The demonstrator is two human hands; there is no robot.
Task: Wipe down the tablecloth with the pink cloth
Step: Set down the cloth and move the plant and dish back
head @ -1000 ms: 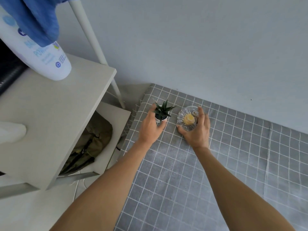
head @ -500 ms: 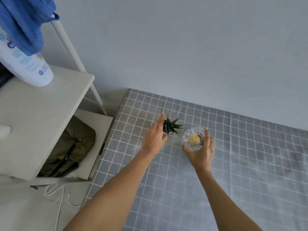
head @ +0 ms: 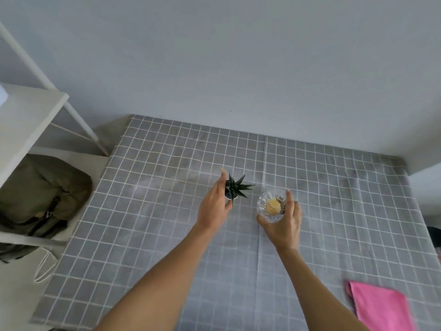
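Note:
A grey tablecloth (head: 148, 211) with a white grid covers the table against the wall. The pink cloth (head: 381, 309) lies flat on it at the near right, away from both hands. My left hand (head: 214, 209) grips a small potted spiky plant (head: 236, 187) near the middle of the table. My right hand (head: 284, 223) holds a clear glass dish (head: 269, 206) with something yellow inside, just right of the plant.
A white shelf unit (head: 28, 115) stands left of the table, with an olive bag (head: 40, 194) on its lower shelf. A pale wall (head: 238, 68) runs along the table's far edge. Something dark sits at the right edge of the view.
Both hands have carried the plant and the glass dish from the far left corner towards the middle of the table. The view has swung right, bringing the pink cloth into sight.

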